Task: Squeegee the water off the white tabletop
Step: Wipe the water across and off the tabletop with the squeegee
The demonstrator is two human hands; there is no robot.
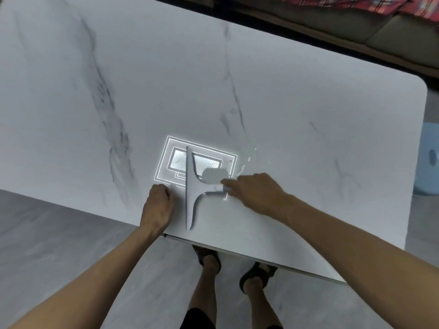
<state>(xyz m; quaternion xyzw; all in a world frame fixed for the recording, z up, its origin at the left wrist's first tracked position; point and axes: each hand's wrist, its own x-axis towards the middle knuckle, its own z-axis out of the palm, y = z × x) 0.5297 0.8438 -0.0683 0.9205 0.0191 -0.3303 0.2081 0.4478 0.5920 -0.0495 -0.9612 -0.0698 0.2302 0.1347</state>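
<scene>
A pale grey squeegee lies flat on the white marble-look tabletop, near its front edge. Its long blade runs away from me and its handle points right. My right hand grips the end of that handle, fingers curled over it. Just left of the blade, my left hand rests on the table with curled fingers and holds nothing. Small glinting patches of water lie just beyond my right hand. A bright reflection of a ceiling light shows around the blade's far end.
The table's rounded corner is at the right, its front edge just below my hands. A light blue stool stands off the right side. A sofa with a plaid cloth is beyond the far edge. My sandalled feet stand on grey floor.
</scene>
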